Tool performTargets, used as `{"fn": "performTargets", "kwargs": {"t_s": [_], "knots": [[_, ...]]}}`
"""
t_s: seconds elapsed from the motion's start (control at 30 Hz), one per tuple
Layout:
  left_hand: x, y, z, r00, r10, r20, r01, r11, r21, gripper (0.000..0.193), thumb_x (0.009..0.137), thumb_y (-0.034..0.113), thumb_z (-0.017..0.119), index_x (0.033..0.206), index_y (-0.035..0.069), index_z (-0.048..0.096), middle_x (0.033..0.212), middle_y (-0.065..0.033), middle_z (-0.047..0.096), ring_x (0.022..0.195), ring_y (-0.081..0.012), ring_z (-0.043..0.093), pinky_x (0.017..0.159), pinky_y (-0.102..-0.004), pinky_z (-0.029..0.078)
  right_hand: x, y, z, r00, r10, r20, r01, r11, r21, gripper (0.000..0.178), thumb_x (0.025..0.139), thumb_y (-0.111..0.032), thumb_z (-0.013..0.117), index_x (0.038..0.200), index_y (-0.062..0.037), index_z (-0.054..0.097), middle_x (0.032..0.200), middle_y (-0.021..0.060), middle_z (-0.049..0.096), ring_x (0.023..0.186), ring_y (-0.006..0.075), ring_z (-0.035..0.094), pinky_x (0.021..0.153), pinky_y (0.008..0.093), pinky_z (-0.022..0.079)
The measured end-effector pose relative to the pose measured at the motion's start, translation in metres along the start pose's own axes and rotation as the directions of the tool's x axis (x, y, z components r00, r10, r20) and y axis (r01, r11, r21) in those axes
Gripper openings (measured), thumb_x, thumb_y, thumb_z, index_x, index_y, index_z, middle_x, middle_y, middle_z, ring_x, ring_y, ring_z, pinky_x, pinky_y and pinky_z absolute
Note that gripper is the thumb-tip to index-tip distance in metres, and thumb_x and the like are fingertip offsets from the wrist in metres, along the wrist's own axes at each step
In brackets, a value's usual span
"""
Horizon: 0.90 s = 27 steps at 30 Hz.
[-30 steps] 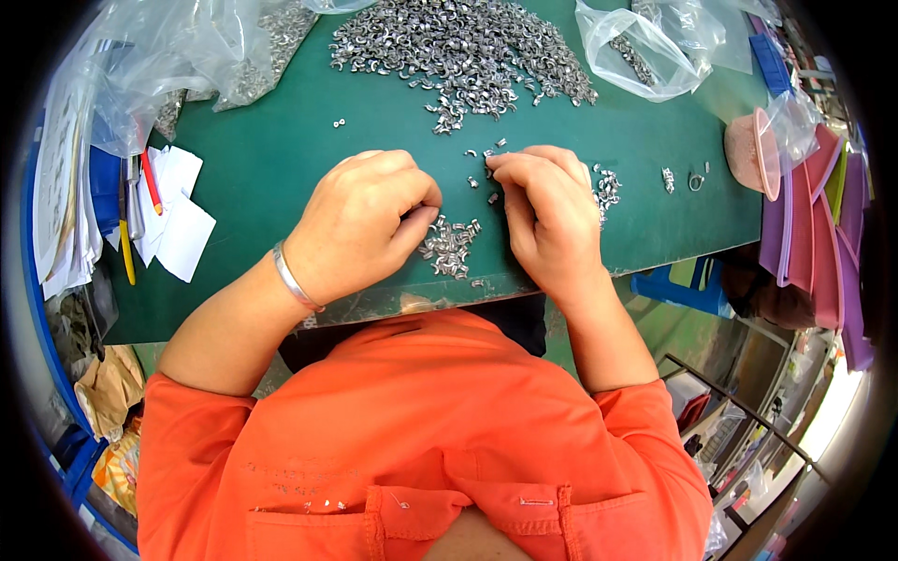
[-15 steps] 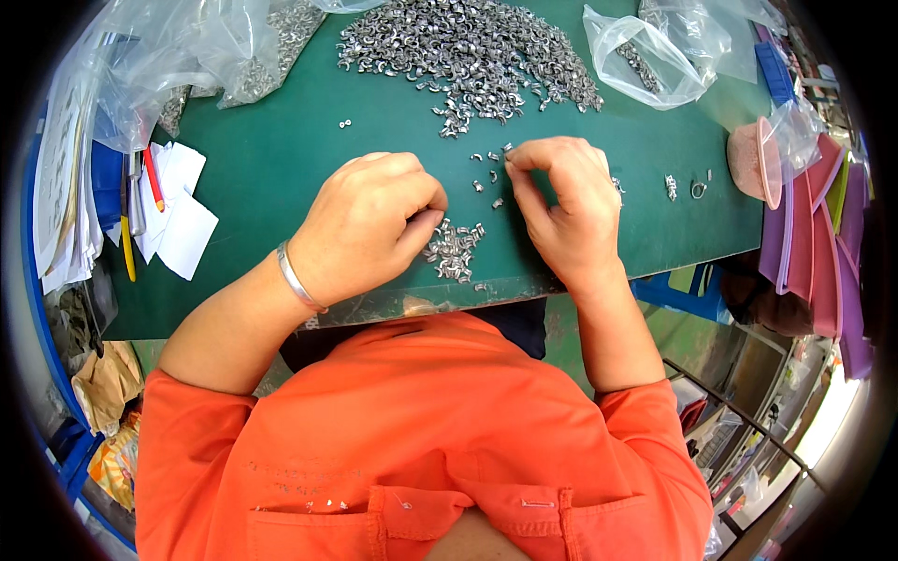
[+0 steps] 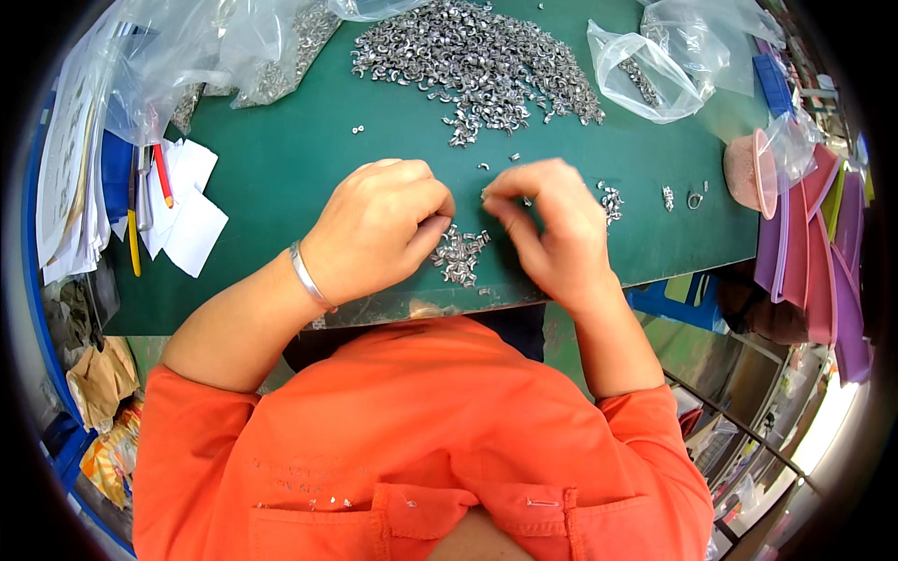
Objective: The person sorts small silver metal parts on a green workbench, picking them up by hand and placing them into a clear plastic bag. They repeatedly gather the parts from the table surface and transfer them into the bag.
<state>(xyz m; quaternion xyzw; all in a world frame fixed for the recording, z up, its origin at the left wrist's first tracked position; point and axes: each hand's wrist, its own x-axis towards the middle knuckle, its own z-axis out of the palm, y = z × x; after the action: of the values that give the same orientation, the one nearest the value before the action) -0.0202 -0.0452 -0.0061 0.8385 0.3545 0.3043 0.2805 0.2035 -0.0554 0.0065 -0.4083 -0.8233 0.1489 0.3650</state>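
Observation:
My left hand (image 3: pixel 382 222) is closed, thumb against curled fingers, beside a small heap of curved metal pieces (image 3: pixel 459 258) near the table's front edge. Whatever lies between its fingertips is hidden. Just to the right, my right hand (image 3: pixel 558 227) holds thumb and forefinger together in a pinch; anything gripped there is too small to name. A loose metal piece (image 3: pixel 483 166) rests beyond the right fingertips. Far back spreads a large pile of the same grey metal pieces (image 3: pixel 477 70). Another little cluster (image 3: pixel 611 204) sits right of my right hand.
Clear plastic bags (image 3: pixel 271 56) with metal pieces stand at the back left, and an open bag (image 3: pixel 655 79) at the back right. Papers (image 3: pixel 196 229) and pens lie left. A pink cup (image 3: pixel 750 168) and a metal ring (image 3: pixel 695 200) are at the right of the green table (image 3: pixel 271 140).
My right hand has moved left, closer to my left hand. Several loose pieces that lay between the hands no longer show. The left hand stays closed in about the same place.

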Motion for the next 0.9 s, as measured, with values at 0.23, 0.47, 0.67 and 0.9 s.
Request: {"fn": "performTargets", "kwargs": {"t_s": [0.23, 0.47, 0.67, 0.9], "knots": [[-0.001, 0.001, -0.001, 1.000, -0.004, 0.011, 0.004, 1.000, 0.008, 0.011, 0.079, 0.000, 0.074, 0.086, 0.005, 0.067, 0.079, -0.0088, 0.061, 0.074, -0.0282, 0.061, 0.069, -0.0394, 0.048, -0.008, 0.008, -0.005, 0.989, 0.133, -0.068, -0.133, 0.991, 0.004, 0.018, 0.078, 0.004, 0.074, 0.090, -0.0059, 0.067, 0.086, 0.0081, 0.069, 0.082, 0.0296, 0.066, 0.076, 0.0397, 0.051], [0.000, 0.000, 0.001, 1.000, -0.001, -0.002, 0.001, 1.000, 0.003, 0.011, 0.079, -0.001, 0.074, 0.086, 0.005, 0.066, 0.078, -0.0085, 0.061, 0.073, -0.0277, 0.061, 0.069, -0.0385, 0.048, -0.012, 0.012, -0.004, 0.993, 0.117, 0.003, -0.116, 0.991, -0.060, 0.017, 0.079, 0.002, 0.076, 0.091, -0.0075, 0.068, 0.088, 0.0064, 0.070, 0.085, 0.0282, 0.065, 0.076, 0.0390, 0.049], [-0.001, -0.002, 0.000, 1.000, 0.001, 0.005, -0.001, 1.000, -0.011, 0.011, 0.079, -0.002, 0.073, 0.086, 0.004, 0.066, 0.078, -0.0084, 0.061, 0.072, -0.0272, 0.061, 0.069, -0.0378, 0.048, -0.022, 0.016, -0.022, 0.965, 0.241, -0.106, -0.239, 0.971, 0.027, 0.017, 0.082, 0.009, 0.071, 0.094, -0.0031, 0.068, 0.094, 0.0102, 0.072, 0.088, 0.0282, 0.069, 0.078, 0.0363, 0.056], [0.001, 0.001, -0.002, 1.000, -0.006, 0.011, 0.006, 1.000, -0.002, 0.011, 0.079, -0.003, 0.072, 0.086, 0.004, 0.066, 0.077, -0.0086, 0.061, 0.071, -0.0267, 0.061, 0.068, -0.0371, 0.048, -0.031, 0.010, -0.014, 0.992, 0.115, -0.049, -0.117, 0.991, -0.056, 0.021, 0.078, 0.009, 0.074, 0.093, -0.0032, 0.066, 0.090, 0.0096, 0.070, 0.083, 0.0298, 0.066, 0.075, 0.0378, 0.052]]}}
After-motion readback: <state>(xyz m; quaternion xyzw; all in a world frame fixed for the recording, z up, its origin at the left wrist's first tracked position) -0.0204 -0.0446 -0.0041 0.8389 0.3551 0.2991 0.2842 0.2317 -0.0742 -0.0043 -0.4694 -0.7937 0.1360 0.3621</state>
